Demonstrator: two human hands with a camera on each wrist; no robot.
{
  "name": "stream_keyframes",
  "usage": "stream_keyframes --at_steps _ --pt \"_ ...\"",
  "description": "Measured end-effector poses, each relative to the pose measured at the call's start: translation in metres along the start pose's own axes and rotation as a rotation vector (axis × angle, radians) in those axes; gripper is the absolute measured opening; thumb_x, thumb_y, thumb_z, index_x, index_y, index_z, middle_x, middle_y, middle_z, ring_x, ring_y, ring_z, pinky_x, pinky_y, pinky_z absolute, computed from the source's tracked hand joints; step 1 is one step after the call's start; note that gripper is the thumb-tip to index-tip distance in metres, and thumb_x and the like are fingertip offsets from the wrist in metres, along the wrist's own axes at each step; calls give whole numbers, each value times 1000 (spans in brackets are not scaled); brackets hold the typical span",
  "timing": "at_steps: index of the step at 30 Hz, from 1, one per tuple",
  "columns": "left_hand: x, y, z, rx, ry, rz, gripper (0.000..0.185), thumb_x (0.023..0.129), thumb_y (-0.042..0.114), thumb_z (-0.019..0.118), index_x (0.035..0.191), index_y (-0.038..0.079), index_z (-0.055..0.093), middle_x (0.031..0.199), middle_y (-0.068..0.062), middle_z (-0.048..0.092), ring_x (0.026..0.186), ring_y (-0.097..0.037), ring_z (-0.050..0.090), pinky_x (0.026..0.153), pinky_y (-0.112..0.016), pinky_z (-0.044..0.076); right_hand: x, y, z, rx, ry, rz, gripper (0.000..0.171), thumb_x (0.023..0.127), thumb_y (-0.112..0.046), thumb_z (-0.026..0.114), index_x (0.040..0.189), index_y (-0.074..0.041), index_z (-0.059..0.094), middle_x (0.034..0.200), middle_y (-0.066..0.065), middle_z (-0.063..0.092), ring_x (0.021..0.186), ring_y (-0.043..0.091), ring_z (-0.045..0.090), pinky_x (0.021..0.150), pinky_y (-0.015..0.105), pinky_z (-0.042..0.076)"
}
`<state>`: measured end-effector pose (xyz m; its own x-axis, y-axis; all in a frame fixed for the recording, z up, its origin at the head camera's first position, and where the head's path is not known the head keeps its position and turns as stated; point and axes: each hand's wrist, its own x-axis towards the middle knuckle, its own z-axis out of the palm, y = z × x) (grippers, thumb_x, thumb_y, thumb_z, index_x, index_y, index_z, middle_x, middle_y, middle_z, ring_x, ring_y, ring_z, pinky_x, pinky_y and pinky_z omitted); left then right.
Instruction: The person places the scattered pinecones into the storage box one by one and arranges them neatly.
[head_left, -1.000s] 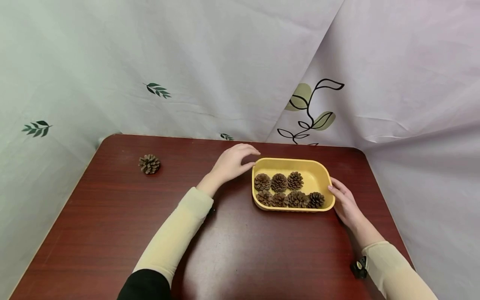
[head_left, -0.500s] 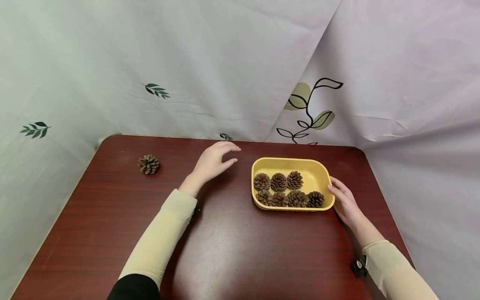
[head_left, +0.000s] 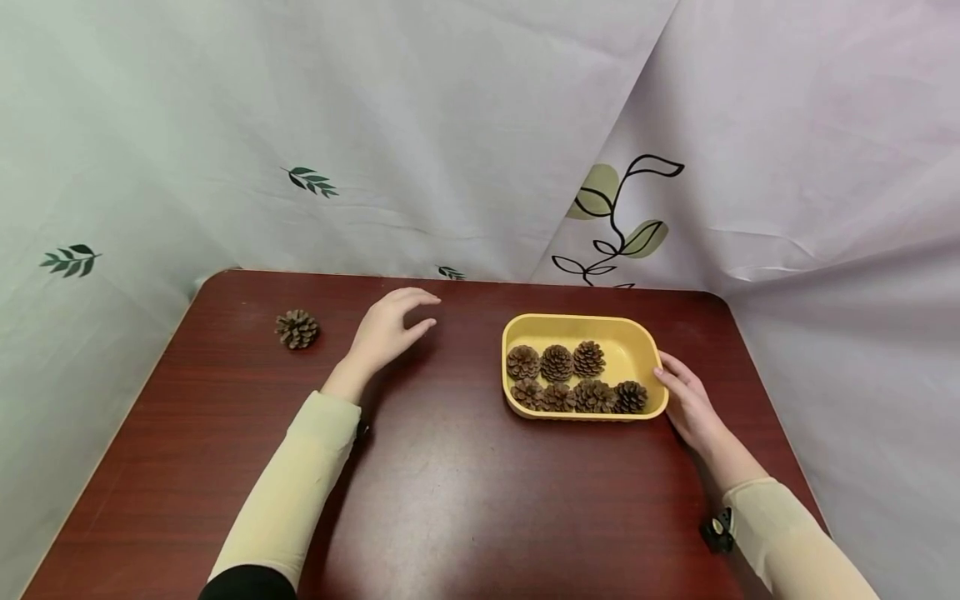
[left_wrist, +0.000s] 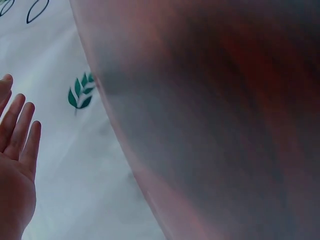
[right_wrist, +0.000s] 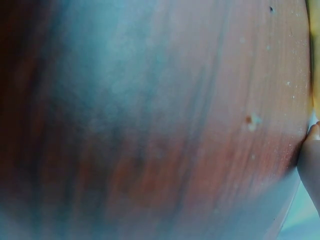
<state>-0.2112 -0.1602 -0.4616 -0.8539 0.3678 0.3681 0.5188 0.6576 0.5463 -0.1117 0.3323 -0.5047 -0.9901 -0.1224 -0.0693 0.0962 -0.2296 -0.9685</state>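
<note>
In the head view my left hand (head_left: 386, 332) is over the table, left of the yellow container, thumb and fingers parted and holding nothing. The left wrist view shows this hand (left_wrist: 19, 155) with its fingers extended. A lone pine cone (head_left: 297, 329) lies on the table to its left. My right hand (head_left: 692, 404) grips the right end of a yellow plastic container (head_left: 626, 346), thumb at the rim. Inside, several pine cones (head_left: 557, 363) stand in two rows toward the left and near side. The right wrist view catches only a bit of that hand (right_wrist: 311, 165) beside the container's yellow wall (right_wrist: 315, 55).
The dark red wooden table (head_left: 450, 500) has rounded far corners. A pale curtain with leaf prints (head_left: 450, 133) hangs behind it and along both sides. A small black device (head_left: 717, 532) sits at the right wrist.
My left hand has moved left, away from the container's left rim and closer to the lone pine cone. The right hand and the container stay in place.
</note>
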Motion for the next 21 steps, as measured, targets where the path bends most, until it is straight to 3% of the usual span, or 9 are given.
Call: stream_keyframes --at_steps 21 --pt "-47 -50 -51 107 56 -98 31 96 7 78 127 7 74 131 -17 72 127 -39 63 104 -60 54 1 1 2 21 11 -6 36 112 -3 42 131 -22 66 117 -7 76 102 4 72 86 19 60"
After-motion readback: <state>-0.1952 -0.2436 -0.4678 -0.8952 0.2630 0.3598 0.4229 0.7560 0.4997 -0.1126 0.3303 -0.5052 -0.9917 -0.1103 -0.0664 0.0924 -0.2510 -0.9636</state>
